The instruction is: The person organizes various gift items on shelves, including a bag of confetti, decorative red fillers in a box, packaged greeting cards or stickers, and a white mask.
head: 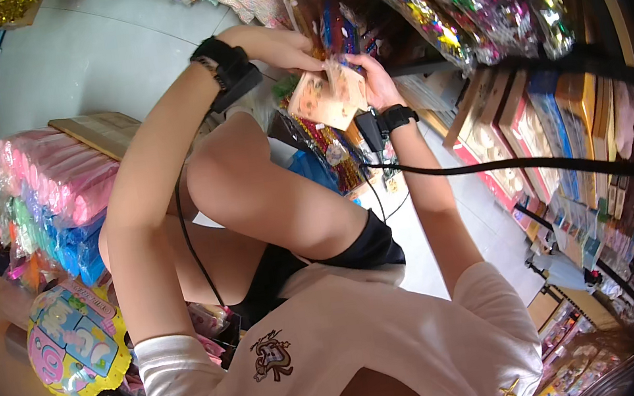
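My left hand (282, 49) reaches across from the left, with its fingertips at the top of a pale peach printed card or packet (320, 104). My right hand (378, 79) holds the right side of the same piece, its fingers curled behind the edge. Clear plastic seems to rise from the piece between my fingertips. Just below it lie glittery strips in red, gold and dark colours (339, 162), in clear packaging. Behind my fingertips is a cluster of thin packaged sticks or strands (330, 25), partly blurred.
Metallic tinsel in plastic (442, 7) hangs at upper right. Boxes and flat packs (548, 125) fill the shelf on the right. Pink plastic-wrapped packs (58, 172) and a foil balloon (78, 343) are at left. A black cable (505, 164) runs rightward from near my right wrist.
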`<state>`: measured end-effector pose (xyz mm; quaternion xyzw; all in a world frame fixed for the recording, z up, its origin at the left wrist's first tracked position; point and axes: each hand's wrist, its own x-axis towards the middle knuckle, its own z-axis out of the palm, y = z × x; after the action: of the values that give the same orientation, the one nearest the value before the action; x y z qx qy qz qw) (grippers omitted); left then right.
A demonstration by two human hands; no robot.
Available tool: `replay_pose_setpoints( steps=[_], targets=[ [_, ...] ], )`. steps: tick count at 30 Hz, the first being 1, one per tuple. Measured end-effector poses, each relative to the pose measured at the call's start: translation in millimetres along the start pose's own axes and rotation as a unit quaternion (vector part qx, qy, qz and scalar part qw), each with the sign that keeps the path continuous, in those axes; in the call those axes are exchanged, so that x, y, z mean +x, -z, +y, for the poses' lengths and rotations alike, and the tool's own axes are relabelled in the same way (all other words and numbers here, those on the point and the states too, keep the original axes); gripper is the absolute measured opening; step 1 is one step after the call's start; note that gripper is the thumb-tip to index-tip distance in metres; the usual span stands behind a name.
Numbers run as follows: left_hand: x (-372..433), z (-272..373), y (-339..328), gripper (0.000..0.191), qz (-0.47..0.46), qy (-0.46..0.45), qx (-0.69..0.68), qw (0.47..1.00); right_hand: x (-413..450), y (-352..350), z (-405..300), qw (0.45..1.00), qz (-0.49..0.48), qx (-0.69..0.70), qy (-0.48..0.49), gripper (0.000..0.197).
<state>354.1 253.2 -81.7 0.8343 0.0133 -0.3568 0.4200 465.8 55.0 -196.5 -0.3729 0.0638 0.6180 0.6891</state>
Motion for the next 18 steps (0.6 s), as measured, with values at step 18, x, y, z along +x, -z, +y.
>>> replay_pose_setpoints(
  steps=[18],
  targets=[
    [-88.5, -28.7, -36.1, 0.045, 0.168, 0.111, -0.157, 0.967, -212.4, 224.8, 76.5, 0.901, 0.25, -0.354, 0.005, 0.055]
  ],
)
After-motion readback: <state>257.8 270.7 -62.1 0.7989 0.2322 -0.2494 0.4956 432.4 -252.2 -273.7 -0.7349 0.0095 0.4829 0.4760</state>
